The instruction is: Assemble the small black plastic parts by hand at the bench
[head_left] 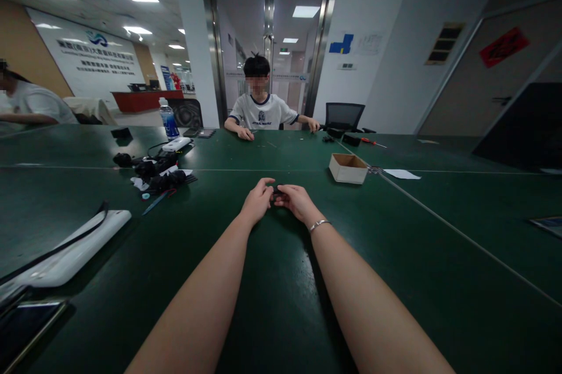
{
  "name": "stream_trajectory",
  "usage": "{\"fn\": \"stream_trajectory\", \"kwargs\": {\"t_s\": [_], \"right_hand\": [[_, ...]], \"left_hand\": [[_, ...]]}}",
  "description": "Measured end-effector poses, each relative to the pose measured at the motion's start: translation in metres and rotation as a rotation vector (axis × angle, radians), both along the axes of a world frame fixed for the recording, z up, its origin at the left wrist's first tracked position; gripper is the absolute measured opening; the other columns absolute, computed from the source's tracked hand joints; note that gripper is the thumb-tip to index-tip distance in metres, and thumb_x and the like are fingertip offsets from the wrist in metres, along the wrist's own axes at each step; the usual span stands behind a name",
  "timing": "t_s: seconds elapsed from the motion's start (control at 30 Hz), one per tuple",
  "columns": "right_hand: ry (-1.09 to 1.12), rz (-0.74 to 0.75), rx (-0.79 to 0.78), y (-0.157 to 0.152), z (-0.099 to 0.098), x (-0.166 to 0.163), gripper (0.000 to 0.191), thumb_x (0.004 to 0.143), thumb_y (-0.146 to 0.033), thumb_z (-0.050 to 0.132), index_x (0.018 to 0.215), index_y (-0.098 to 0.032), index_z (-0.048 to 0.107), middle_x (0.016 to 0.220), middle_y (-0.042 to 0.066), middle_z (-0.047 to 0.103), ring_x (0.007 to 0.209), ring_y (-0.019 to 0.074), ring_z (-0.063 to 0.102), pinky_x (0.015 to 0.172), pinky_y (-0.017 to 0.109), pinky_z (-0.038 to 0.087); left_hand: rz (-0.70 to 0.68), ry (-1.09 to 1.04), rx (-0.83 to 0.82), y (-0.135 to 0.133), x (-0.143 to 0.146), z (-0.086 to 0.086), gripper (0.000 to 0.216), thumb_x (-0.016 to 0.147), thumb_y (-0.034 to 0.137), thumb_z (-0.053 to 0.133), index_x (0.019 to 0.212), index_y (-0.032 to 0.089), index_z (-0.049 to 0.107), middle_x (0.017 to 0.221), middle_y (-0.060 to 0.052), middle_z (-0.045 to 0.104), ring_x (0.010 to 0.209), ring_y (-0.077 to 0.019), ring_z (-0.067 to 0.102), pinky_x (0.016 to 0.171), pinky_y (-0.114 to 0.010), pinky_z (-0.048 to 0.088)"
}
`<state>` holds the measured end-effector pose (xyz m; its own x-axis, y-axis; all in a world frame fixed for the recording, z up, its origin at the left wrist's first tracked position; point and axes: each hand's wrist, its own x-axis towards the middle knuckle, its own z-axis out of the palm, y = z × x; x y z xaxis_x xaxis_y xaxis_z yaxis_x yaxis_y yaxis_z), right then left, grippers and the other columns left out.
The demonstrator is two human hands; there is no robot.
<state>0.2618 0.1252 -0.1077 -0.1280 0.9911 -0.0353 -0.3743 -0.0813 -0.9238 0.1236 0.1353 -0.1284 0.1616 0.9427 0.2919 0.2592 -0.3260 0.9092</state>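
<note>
Dark green tabletop (417,280), extending beneath all items shown. Far left, nearer you than your fingers: a dark-screened phone (33,327), then a white casing (92,245). Left of the fingers and slightly beyond them: black bundles (147,168), with a blue pen-like tool (154,203) at their near side. Centre: your left hand (256,203), fingers partly curled, index finger extended; whether they grip or merely steady is unclear. Between the two sets of fingertips: a small dark part (276,191), largely hidden. Your right hand (299,202) appears to pinch it, thumb and fingers nearly together. Should that pinch loosen or the two hands push unevenly, the part could slip; being dark on dark green, it might then be hard for you to find. Right of and beyond the fingers: a topless cardboard box (346,171), which a wide outward sweep of your right hand could knock. Farther right: an orange-handled screwdriver (369,141), well beyond the fingers, and a white sheet (401,174).
</note>
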Motion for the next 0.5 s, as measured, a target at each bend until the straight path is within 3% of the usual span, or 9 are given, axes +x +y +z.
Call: {"fn": "stream_trajectory", "kwargs": {"t_s": [0.1,0.23,0.37,0.5], "right_hand": [[-0.006,0.014,0.01,0.0001,0.0004,-0.0002,0.01,0.081,-0.009,0.063,0.071,-0.007,0.065,0.063,0.007,0.063,0.051,0.0123,0.059,0.049,0.022,0.054],[0.002,-0.025,-0.021,0.0011,0.0006,-0.0006,0.014,0.083,-0.006,0.058,0.071,-0.007,0.064,0.063,0.008,0.063,0.05,0.0127,0.058,0.047,0.023,0.055],[-0.007,-0.014,-0.011,0.002,-0.0007,-0.0005,0.015,0.085,-0.007,0.056,0.072,-0.006,0.065,0.063,0.007,0.062,0.05,0.0127,0.058,0.047,0.023,0.055],[0.016,-0.014,-0.003,0.0032,-0.0028,0.0003,0.014,0.084,-0.007,0.056,0.072,-0.006,0.065,0.065,0.008,0.063,0.051,0.0125,0.059,0.048,0.022,0.055]], "left_hand": [[0.016,0.007,0.004,0.0004,0.0,-0.0003,0.033,0.092,0.039,0.035,0.112,0.021,0.054,0.062,0.004,0.051,0.048,-0.0094,0.047,0.049,-0.021,0.037],[0.032,-0.009,-0.006,-0.0004,-0.0003,0.0009,0.03,0.089,0.034,0.043,0.114,0.022,0.054,0.071,0.002,0.056,0.053,-0.0094,0.049,0.053,-0.022,0.039],[0.038,-0.005,-0.008,-0.0023,-0.0005,0.0034,0.032,0.092,0.038,0.035,0.109,0.021,0.057,0.059,0.003,0.05,0.053,-0.011,0.047,0.052,-0.021,0.036],[0.038,-0.025,-0.031,-0.0026,0.0004,0.0047,0.029,0.088,0.032,0.042,0.111,0.022,0.056,0.069,0.002,0.054,0.056,-0.0106,0.048,0.055,-0.022,0.038]]}}
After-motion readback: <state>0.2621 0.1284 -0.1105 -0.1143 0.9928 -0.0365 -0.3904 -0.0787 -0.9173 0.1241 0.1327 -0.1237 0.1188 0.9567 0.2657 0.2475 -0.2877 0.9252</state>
